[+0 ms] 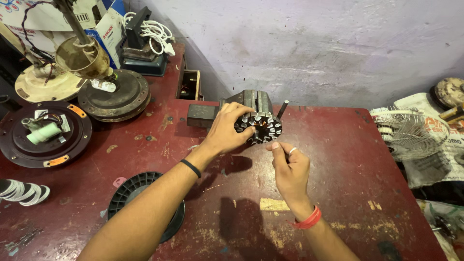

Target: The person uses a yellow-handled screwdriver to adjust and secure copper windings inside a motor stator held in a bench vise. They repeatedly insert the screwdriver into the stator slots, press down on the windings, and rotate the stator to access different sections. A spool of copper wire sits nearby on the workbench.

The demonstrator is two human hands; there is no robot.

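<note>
Stator core (261, 127), slotted, near the table's (338, 159) twelve o'clock edge: we clamp it firmly in our left hand (227, 129) while our right hand (289, 166), fingers pinched together at its five o'clock, keeps steady.

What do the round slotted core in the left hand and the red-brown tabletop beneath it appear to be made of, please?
The round slotted core, gripped by the left hand, looks like dull grey stacked metal, with coppery wire glinting between its teeth. The red-brown tabletop seems painted wood or board: the paint is chipped, with pale patches showing through. The right hand is pinched just below the core; anything it holds is too fine to see.
</note>
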